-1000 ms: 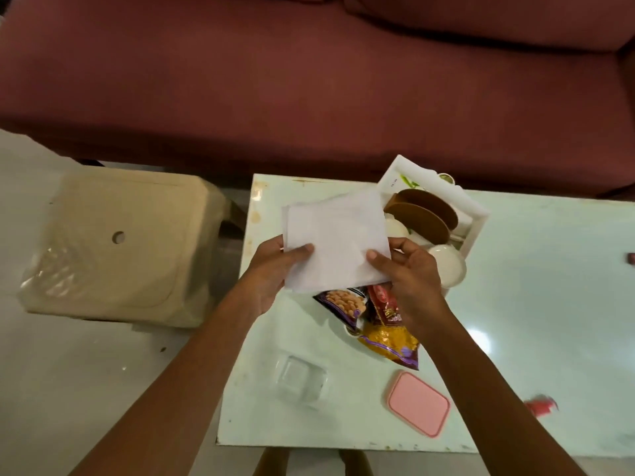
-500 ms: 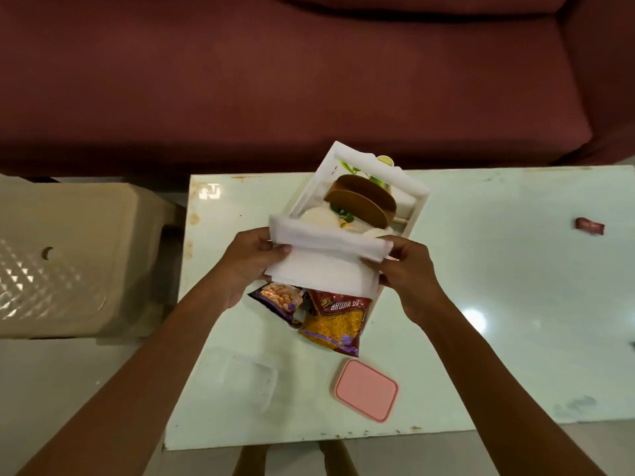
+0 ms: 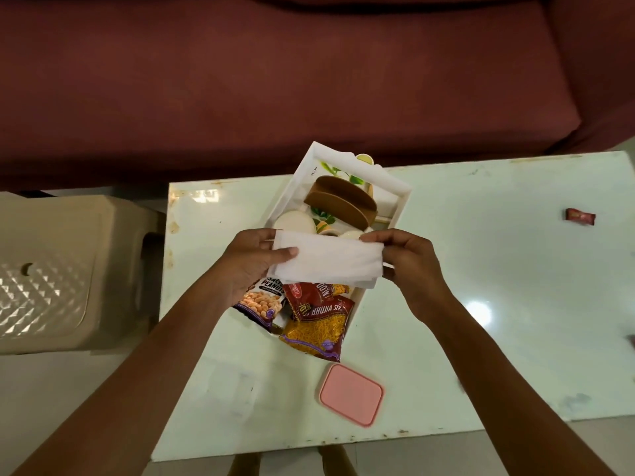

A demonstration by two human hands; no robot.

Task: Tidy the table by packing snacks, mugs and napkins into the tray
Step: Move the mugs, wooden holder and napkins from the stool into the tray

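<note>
Holding a folded white napkin (image 3: 328, 265) above the white tray (image 3: 400, 198) with both hands.
The left hand (image 3: 252, 261) pinched the napkin's left end, thumb on top; the right hand (image 3: 409, 261) gripped its right end between fingertips. Both forearms reached forward over the table (image 3: 498, 286), the napkin stretched level above the peanuts packet (image 3: 263, 302) and bhujia sev packet (image 3: 318, 333).

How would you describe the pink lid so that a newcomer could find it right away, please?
Start at the pale green table and find the white tray packed with snack packets. The pink lid lies flat on the table just beyond the tray's near end, beside the yellow sev packet. It is the only plain pink rounded square.
</note>
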